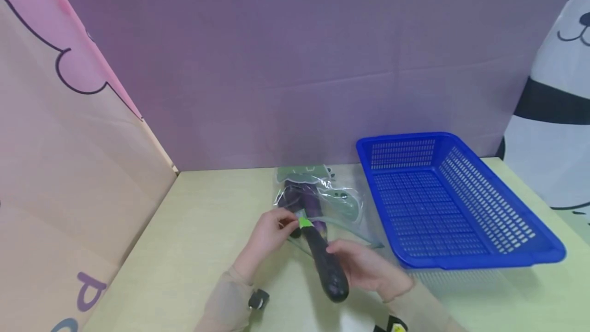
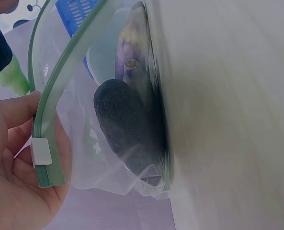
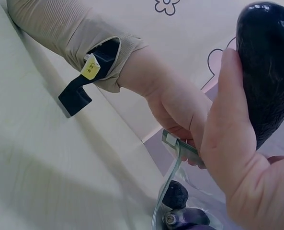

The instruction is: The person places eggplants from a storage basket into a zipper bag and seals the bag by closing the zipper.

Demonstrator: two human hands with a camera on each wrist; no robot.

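A dark eggplant (image 1: 328, 270) with a bright green stem end slants over the table, held by my right hand (image 1: 364, 265) with the thumb along its side. Its green end points at the mouth of a clear zip bag (image 2: 79, 167). My left hand (image 1: 272, 227) pinches the bag's green zip edge (image 2: 70, 48) beside a white slider (image 2: 40, 151), and the mouth stands apart there. Inside the bag lie a purple eggplant (image 1: 313, 201) with a pale end and a dark, rounded one (image 2: 125, 120). Pale green cartoon prints partly cover the contents.
A blue plastic basket (image 1: 479, 259) with slotted walls stands to the right of the bag. Behind the pale wooden table (image 1: 203, 229) hangs a purple cloth (image 1: 276, 65). A printed cloth (image 1: 69, 168) borders the left side. Both wrists carry small black mounts.
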